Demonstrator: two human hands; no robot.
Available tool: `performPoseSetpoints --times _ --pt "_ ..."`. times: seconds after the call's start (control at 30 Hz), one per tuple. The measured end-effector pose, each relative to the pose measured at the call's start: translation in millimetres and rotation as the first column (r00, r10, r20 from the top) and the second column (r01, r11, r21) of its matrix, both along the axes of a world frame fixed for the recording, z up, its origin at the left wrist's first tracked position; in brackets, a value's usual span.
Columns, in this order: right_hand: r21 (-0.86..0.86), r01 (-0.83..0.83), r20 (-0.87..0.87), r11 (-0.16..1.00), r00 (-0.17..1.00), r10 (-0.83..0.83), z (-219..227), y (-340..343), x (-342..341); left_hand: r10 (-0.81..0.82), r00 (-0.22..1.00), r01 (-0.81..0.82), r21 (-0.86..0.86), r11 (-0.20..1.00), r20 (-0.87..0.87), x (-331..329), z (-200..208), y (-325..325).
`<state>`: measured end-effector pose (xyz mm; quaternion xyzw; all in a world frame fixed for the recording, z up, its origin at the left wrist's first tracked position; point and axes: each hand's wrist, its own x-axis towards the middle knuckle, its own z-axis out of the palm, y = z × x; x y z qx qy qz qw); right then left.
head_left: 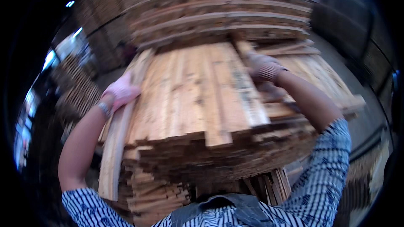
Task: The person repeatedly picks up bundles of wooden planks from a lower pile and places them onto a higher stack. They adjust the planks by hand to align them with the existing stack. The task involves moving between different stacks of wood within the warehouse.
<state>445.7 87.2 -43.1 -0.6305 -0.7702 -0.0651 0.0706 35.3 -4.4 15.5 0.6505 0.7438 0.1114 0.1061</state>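
Note:
A broad layer of pale wooden planks (191, 88) lies side by side on a tall stack in front of me. One plank protrudes nearer to me than its neighbours. My left hand (121, 91), in a pink glove, is closed round a long plank (112, 159) along the stack's left edge; its near end juts past the pile. At the right side of the layer, my gloved right hand (263, 66) is blurred by motion. It appears closed round a narrow plank (241, 44) that points away from me; its fingertips are hidden.
Behind the layer rises a higher stack of bundled boards (219, 14). More planks (320, 73) lie lower on the right, beside grey floor (336, 54). Another pile of timber (78, 86) stands at the left. Shorter pieces (153, 193) are stacked below, close to my body.

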Motion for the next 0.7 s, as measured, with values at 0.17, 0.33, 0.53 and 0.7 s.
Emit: performPoseSetpoints --times 0.17,0.33,0.53,0.7 --pt "0.297 -0.049 -0.122 0.954 0.989 0.088 44 -108 13 0.021 0.994 -0.017 0.042 0.999 -0.106 -27 12 -8" --pt "0.736 -0.362 -0.097 0.572 0.78 0.618 1 -215 48 0.01 0.992 -0.011 0.012 1.0 0.124 -16 17 -20" --pt "0.609 -0.464 -0.073 0.644 0.775 0.628 -36 -272 60 -0.175 0.982 0.177 0.021 0.984 -0.075 12 8 32" --pt "0.633 -0.368 -0.291 0.681 0.702 0.65 -20 -236 57 -0.095 0.906 0.116 -0.025 0.993 0.413 -34 9 28"
